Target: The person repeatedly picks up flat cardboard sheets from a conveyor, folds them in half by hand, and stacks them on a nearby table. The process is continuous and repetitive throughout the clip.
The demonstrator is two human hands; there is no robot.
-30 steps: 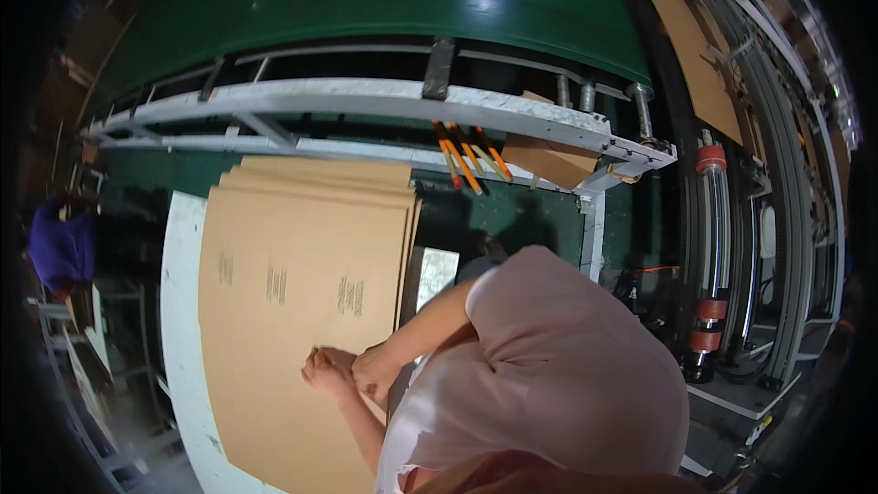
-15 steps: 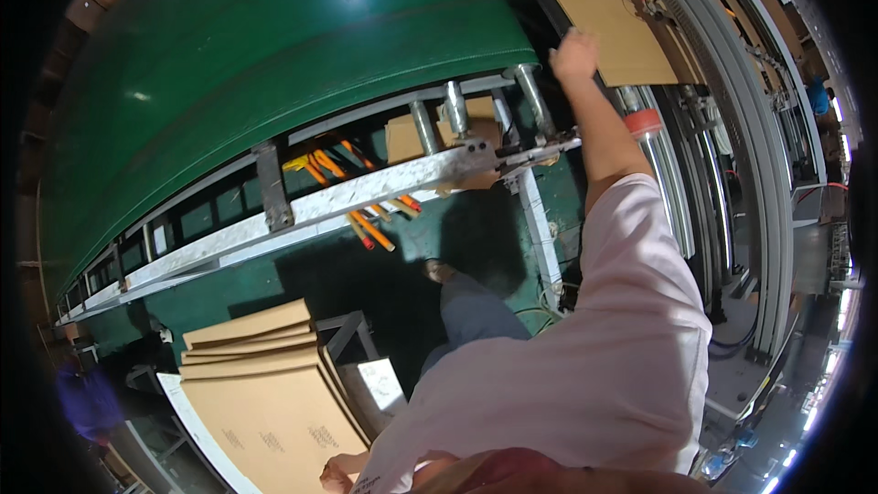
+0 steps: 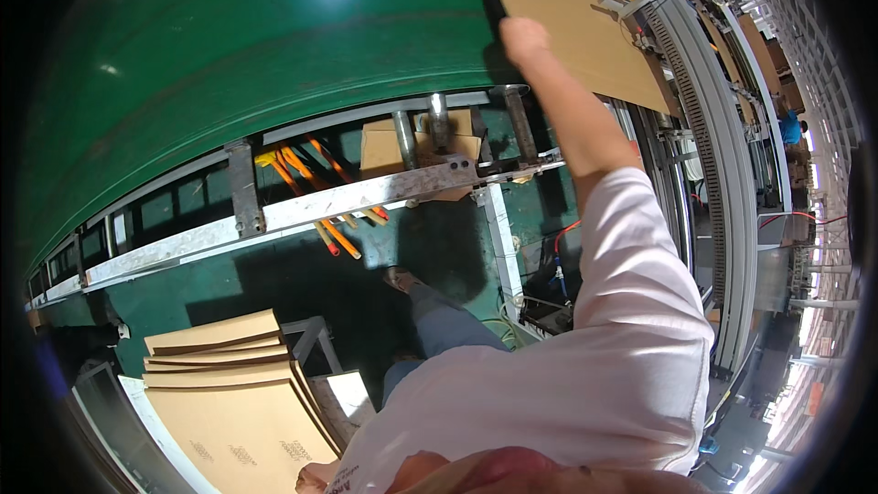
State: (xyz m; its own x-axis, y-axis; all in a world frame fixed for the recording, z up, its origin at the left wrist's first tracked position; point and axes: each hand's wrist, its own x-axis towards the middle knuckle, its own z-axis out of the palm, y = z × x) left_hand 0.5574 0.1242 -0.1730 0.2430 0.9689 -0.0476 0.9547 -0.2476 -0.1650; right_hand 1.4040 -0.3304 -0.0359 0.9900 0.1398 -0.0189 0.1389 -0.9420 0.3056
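My right hand (image 3: 525, 39) reaches far forward, its fingers curled at the left edge of a large flat brown cardboard sheet (image 3: 585, 27). The fingertips are hidden by the back of the hand. That sheet lies beside the green conveyor belt (image 3: 274, 37), over metal rollers. My left hand (image 3: 315, 477) is low in the picture, at the near right edge of a stack of printed cardboard sheets (image 3: 238, 430). Only part of it shows, cut by the lower edge and my sleeve, and its grip does not show.
A white-grey metal frame (image 3: 357, 194) with short rollers runs along the belt's near side. Beneath it lie orange-handled tools (image 3: 340, 240) and folded cardboard (image 3: 380, 146). A grey machine beam (image 3: 722, 183) rises on the right. A metal stand (image 3: 347, 398) is beside the stack.
My right hand has moved left in the picture, and its fingers look more curled at the sheet's edge. The whole view has shifted, moving most things left. My left hand stays by the stack.
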